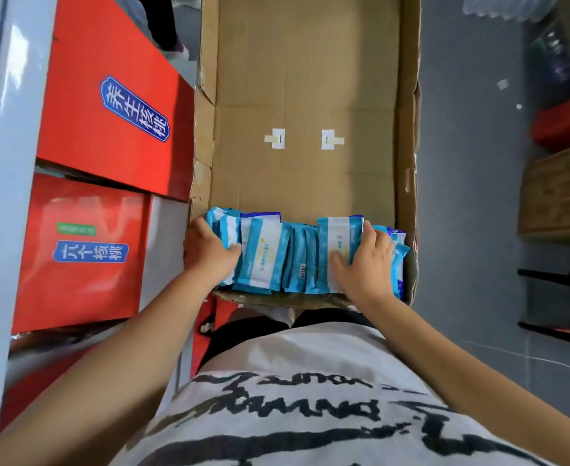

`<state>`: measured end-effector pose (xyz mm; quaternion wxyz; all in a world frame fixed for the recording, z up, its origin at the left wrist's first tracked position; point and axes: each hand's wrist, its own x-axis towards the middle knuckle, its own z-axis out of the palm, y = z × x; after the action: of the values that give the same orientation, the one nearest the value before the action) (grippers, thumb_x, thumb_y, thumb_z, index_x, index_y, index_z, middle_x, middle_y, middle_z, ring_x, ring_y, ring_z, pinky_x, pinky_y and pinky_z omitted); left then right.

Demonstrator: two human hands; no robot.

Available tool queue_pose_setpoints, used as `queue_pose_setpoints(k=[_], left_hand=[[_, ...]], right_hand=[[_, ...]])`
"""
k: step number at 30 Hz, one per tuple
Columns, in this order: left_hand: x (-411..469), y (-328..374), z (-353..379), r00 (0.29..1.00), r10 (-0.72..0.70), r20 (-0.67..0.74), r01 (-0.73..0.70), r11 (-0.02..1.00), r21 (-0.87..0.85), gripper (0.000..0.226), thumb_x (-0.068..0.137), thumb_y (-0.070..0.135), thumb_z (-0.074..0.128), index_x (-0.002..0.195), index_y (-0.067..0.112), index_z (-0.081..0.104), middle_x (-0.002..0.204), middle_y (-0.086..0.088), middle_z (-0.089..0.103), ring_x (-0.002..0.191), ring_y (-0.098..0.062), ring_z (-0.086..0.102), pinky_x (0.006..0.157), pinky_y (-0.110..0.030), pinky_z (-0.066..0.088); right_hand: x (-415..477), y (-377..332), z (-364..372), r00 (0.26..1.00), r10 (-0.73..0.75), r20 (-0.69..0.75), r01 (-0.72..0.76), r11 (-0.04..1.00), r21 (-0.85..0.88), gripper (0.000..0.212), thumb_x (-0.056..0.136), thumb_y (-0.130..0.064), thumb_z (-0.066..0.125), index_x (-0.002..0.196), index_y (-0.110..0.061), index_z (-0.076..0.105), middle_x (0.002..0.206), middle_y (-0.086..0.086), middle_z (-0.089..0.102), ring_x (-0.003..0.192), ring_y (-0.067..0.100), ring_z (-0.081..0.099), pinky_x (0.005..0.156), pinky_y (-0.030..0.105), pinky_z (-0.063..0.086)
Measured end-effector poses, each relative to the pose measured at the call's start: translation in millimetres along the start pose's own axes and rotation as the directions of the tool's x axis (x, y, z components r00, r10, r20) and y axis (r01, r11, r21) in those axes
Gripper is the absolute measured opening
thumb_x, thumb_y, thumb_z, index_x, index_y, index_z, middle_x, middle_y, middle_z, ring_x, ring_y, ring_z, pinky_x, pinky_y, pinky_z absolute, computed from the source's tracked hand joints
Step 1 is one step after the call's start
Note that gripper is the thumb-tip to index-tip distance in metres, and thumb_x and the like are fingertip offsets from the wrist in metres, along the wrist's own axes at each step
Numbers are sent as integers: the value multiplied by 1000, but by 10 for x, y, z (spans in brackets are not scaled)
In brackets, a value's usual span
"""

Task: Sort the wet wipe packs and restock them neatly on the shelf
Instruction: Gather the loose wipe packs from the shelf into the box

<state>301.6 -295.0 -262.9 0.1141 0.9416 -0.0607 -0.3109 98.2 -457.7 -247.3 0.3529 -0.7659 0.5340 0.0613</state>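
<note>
Several blue-and-white wet wipe packs [263,253] stand on edge in a row at the near end of a long open cardboard box [305,95]. My left hand [209,252] grips the left end of the row, thumb over a pack's face and fingers behind the stack. My right hand [364,260] holds a cluster of packs near the right end, thumb on the front of a taller pack [335,242] and fingers curled over its top edge. A few more packs [398,260] sit to the right of that hand, against the box wall.
Red gift boxes [105,105] with blue labels are stacked on the left, beside a pale shelf upright [4,136]. A grey floor [468,156] lies to the right, with a brown crate [559,193] and a dark metal frame [553,301]. The box's far part holds nothing.
</note>
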Motion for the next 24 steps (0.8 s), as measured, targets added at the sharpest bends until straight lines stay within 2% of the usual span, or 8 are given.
queue_pose_setpoints(k=[4,7,11,13,16,19,21,24], left_hand=[[-84,-38,19,996,36,-83,-46,992,-117,72,85,29,76,144,11,39,139,-13,50,128,-35,52,105,-46,46],[-176,-104,-31,990,63,-130,-85,982,-171,73,88,33,72,149,13,38,142,-12,54,128,-33,54,105,-46,48],[-376,-293,-198,977,122,-173,-151,975,-165,75,84,50,63,149,19,42,140,-8,56,128,-30,54,104,-50,49],[-519,-389,-325,949,192,-249,-232,962,-143,66,86,41,65,145,18,48,136,-9,59,125,-31,55,102,-50,49],[-824,-516,-589,859,313,-405,-375,923,-82,52,91,20,70,138,6,55,132,-15,61,123,-35,55,103,-44,45],[-1257,-697,-963,744,378,-551,-476,879,-40,43,92,16,70,131,1,60,132,-16,63,123,-34,57,106,-36,41],[-1593,-883,-1212,661,390,-641,-538,842,-42,38,93,17,66,128,0,62,130,-15,64,122,-31,58,109,-35,43],[-2152,-1166,-1545,552,383,-740,-591,806,-24,32,96,17,62,123,1,66,129,-12,66,120,-29,63,104,-40,50]], right_hand=[[-43,-65,-29,993,-115,-35,114,993,-44,74,89,-32,64,150,-6,31,147,13,36,134,28,32,113,39,29],[-85,-153,-83,967,-248,-58,242,966,-89,68,91,-33,63,148,-7,35,151,10,36,139,26,31,116,39,30],[-199,-381,-69,909,-417,10,414,901,-131,56,94,-36,60,143,-12,43,151,5,39,138,25,33,115,36,30],[-285,-530,-40,880,-472,46,474,872,-122,53,95,-38,59,142,-14,47,151,1,41,136,23,36,111,35,35],[-465,-823,-7,820,-569,70,573,817,-67,48,95,-38,59,138,-17,52,147,-2,47,132,20,40,106,34,41],[-765,-1222,-6,739,-671,53,670,741,50,41,95,-33,60,132,-15,57,137,-4,56,124,19,48,100,27,42],[-1032,-1515,-24,661,-750,-5,743,654,146,35,94,-30,60,126,-14,61,127,-4,62,118,19,54,98,27,43],[-1469,-1911,-44,505,-859,-84,848,477,232,29,93,-21,61,121,-13,65,119,-2,66,115,15,58,100,26,44]])
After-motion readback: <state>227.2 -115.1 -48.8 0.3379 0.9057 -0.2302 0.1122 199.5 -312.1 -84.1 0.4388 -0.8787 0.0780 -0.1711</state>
